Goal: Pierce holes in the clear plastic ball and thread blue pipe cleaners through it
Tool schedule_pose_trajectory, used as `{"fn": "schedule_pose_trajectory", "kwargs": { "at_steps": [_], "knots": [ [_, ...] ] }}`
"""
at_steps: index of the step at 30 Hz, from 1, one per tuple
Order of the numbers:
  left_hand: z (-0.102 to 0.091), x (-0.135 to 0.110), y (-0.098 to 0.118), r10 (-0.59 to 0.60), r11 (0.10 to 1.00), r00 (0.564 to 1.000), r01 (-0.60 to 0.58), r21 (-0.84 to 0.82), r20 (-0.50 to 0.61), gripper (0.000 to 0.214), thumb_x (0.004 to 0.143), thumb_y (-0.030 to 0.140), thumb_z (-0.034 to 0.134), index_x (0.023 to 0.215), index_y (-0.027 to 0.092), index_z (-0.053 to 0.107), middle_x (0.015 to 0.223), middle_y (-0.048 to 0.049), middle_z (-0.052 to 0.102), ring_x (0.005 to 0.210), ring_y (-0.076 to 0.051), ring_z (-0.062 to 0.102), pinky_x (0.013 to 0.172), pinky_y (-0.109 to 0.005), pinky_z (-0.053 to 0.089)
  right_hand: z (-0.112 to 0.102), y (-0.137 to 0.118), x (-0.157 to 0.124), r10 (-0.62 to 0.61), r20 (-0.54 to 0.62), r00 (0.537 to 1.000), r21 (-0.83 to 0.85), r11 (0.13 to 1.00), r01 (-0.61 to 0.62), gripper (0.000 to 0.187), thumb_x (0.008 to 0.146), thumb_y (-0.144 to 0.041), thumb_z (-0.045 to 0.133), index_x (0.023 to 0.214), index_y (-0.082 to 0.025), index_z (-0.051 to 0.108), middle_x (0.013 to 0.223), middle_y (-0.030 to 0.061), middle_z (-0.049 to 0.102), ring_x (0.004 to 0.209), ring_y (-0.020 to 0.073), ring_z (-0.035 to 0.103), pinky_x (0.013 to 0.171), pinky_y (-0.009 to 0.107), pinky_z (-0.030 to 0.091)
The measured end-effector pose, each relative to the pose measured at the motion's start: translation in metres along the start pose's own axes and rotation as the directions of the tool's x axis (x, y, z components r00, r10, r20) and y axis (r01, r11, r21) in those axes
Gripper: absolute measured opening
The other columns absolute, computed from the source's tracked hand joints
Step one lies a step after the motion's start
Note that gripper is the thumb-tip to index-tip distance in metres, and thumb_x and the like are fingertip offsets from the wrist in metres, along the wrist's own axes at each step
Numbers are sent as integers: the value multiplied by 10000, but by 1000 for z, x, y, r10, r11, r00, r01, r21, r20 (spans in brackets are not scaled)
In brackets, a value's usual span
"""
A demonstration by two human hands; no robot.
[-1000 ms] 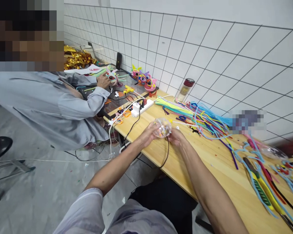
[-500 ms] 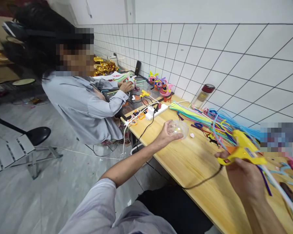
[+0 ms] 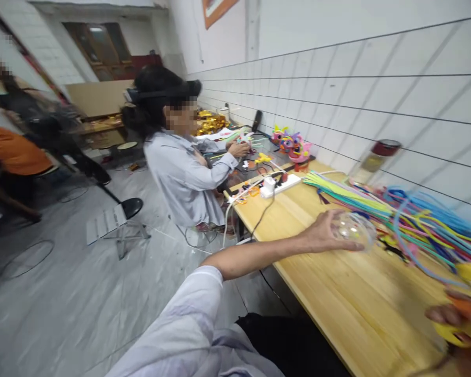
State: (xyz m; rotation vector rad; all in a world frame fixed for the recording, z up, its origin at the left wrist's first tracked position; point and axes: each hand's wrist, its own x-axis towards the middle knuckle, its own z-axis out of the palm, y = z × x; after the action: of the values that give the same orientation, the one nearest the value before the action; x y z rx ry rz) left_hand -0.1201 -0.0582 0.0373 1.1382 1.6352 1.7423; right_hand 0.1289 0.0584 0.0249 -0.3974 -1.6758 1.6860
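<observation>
White tiled wall on one side, long pale wooden table (image 3: 337,298) running along it, that's the setup I'm looking down on. My left hand (image 3: 322,236) is stretched out over the wood with its fingers (image 3: 341,244) curled round a clear plastic ball (image 3: 356,230), thumb on top and the rest cupping it from underneath. Whether the ball touches the table, I can't tell. Just past those fingertips, toward the wall, lies a big messy spread of coloured pipe cleaners (image 3: 416,220). Further along from them sits a white power strip (image 3: 280,184), and beyond that a co-worker in a grey shirt (image 3: 184,178) is busy with their own stuff. My right hand (image 3: 451,319) is down at the frame's edge, well apart from the ball, and badly blurred. Its fingers look wrapped round a yellow and orange glue gun (image 3: 470,277), as far as I can make out. Progress-wise, I'd say it's early: the ball's outside looks bare, nothing stuck on, and the gun's nowhere near it, so pretty much all the sticking is left.
</observation>
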Motion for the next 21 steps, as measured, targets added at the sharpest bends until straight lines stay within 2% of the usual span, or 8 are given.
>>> {"fn": "schedule_pose_trajectory", "kwargs": {
  "at_steps": [1,2,4,6,8,13,16,21],
  "knots": [
    [7,-1,0,11,1000,1000,-11,-3,10,818,647,351,963,1348,266,549,1380,-182,607,1220,-321,671,1032,-464,598,0,-4,-6,29,-155,988,-74,996,-41,146,845,-483,672,973,-488,742,1038,12,772,902,367,736,675,612,601],
    [15,-1,-1,18,1000,1000,-18,-11,25,856,656,349,955,1379,252,506,1435,-191,564,1277,-335,634,1091,-493,561,1,-8,-13,37,-241,970,-114,991,-66,108,828,-485,707,907,-435,763,984,62,771,772,332,719,609,550,586],
    [29,2,-6,23,999,996,-20,-36,83,943,688,382,927,1449,208,400,1520,-220,471,1375,-363,551,1172,-552,486,1,-16,-25,61,-327,943,-155,981,-118,199,797,-498,763,940,-361,778,1070,108,780,725,285,704,618,482,575],
    [42,9,-12,33,999,989,-27,-45,147,1012,666,412,939,1466,204,354,1573,-213,403,1455,-365,465,1242,-568,392,1,-22,-31,82,-309,948,-169,976,-139,300,822,-546,751,992,-299,752,1059,94,785,738,256,709,682,443,572],
    [54,15,-19,85,994,979,-95,50,185,1022,657,455,937,1463,202,361,1547,-201,435,1441,-356,483,1235,-559,393,0,-25,-36,64,-287,956,-177,977,-118,376,829,-577,740,1032,-259,723,922,57,774,678,218,685,693,407,569],
    [66,10,-32,131,956,949,-198,218,287,1037,676,490,916,1524,232,377,1546,-173,443,1457,-355,460,1230,-549,392,-5,-17,-51,74,-307,949,-252,955,-156,344,853,-549,720,940,-216,727,748,13,681,610,168,595,604,331,528],
    [65,6,-38,107,948,939,-196,252,325,1032,673,504,917,1526,234,402,1534,-171,443,1469,-367,448,1224,-550,407,-12,-5,-58,121,-314,942,-277,937,-213,348,843,-523,734,1022,-226,761,865,37,739,710,197,645,640,337,540],
    [62,7,-40,-8,986,950,-46,163,311,1079,666,507,924,1540,215,362,1559,-200,404,1398,-353,539,1163,-531,490,-25,11,-63,162,-310,937,-267,931,-249,379,876,-521,718,1145,-257,763,1076,56,774,847,231,697,726,368,568]
  ]
}}
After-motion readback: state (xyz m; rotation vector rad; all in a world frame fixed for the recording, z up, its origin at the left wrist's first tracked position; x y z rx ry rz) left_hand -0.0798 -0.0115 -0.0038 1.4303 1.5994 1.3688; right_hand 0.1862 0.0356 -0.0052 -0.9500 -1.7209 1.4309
